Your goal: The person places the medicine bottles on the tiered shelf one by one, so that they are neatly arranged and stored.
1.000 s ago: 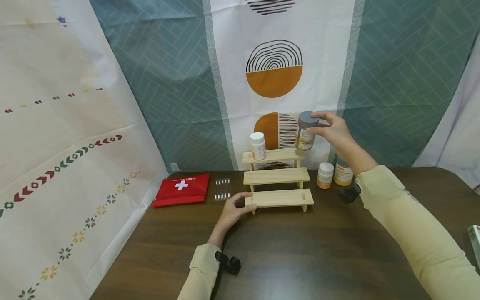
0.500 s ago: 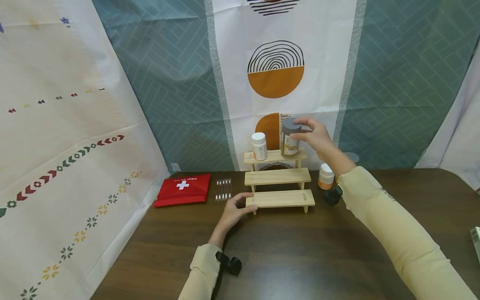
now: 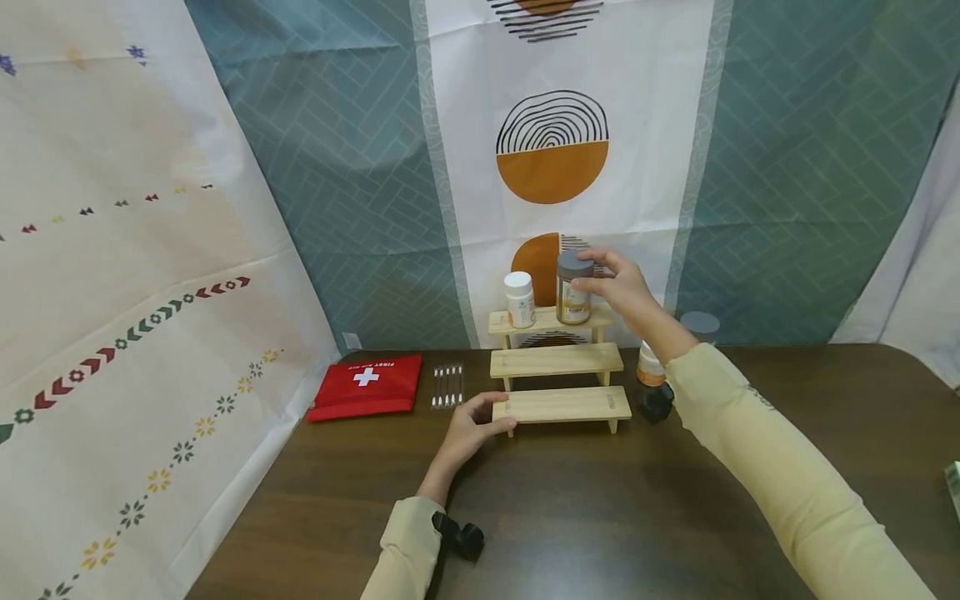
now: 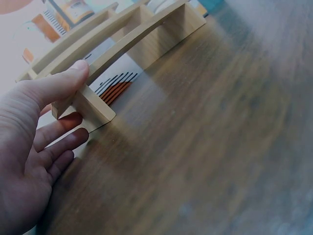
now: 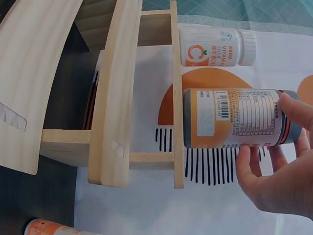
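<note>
My right hand [image 3: 626, 287] holds a grey-lidded supplement bottle [image 3: 573, 300] by its lid and upper side. The bottle stands upright at the right of the top tier of a three-step wooden rack [image 3: 562, 405]; in the right wrist view the base of the bottle [image 5: 234, 117] meets that tier. Left of it on the same tier is a white vitamin C bottle [image 5: 210, 46]. My left hand [image 3: 465, 433] grips the left end of the lowest step. The left wrist view shows the thumb of the left hand [image 4: 29, 132] on top and the fingers below.
A white-capped bottle [image 3: 649, 367] stands on the table right of the rack, partly behind my right forearm. A grey lid [image 3: 700, 323] shows beyond that forearm. To the left lie cotton swabs [image 3: 447, 387] and a red first aid pouch [image 3: 366, 387]. A patterned cloth hangs behind.
My right hand has carried the grey-lidded bottle left and down, from the air onto the top tier beside the vitamin C bottle. The left hand keeps its grip on the rack.
</note>
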Motion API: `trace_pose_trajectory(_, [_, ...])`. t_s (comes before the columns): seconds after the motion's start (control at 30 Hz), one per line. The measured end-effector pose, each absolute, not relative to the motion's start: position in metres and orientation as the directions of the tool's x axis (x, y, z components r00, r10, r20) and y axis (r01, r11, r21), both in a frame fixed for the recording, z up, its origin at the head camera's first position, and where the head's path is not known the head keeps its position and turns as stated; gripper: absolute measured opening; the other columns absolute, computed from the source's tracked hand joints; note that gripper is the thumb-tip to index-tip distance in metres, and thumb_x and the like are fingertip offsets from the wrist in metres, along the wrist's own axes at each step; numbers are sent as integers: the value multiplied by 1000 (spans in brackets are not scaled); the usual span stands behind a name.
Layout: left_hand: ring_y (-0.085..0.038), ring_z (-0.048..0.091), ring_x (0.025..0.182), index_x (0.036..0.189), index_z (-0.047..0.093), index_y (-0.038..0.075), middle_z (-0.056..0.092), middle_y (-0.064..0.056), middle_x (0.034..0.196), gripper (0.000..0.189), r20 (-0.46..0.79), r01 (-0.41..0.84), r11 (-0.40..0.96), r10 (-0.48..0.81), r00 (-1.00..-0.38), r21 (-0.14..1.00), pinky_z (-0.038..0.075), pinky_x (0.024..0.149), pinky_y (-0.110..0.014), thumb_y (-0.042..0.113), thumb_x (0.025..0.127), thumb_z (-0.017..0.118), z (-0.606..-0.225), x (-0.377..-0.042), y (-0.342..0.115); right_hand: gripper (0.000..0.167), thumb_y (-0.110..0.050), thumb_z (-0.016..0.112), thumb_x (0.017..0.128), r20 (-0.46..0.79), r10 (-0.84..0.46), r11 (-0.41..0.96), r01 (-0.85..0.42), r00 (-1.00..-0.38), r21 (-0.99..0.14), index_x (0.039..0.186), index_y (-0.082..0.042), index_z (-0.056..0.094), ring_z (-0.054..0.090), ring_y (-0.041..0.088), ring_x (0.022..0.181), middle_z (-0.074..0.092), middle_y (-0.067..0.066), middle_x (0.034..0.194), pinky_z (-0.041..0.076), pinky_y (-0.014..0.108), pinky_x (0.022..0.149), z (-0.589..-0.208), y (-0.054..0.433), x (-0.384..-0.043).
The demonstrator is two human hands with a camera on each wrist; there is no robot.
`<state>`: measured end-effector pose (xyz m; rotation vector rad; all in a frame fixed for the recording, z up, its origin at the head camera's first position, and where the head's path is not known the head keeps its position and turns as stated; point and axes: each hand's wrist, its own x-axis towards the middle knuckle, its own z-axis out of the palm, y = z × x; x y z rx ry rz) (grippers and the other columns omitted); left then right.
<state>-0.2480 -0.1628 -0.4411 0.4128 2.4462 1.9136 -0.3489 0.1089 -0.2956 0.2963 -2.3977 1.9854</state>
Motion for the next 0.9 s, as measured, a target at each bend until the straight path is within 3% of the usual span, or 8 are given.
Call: trace_pose_trajectory(0.9, [-11,58,87,123,63,0,67,-26,108,43,149,192,222,195,-969,956,47,75,-21,3,82,76,-440,-248,-161,54,-13,63,95,179,-178,179,-210,-968,-961,145,-10,42,40,36,133,33,14,156,34,52,111,-296,107,-353])
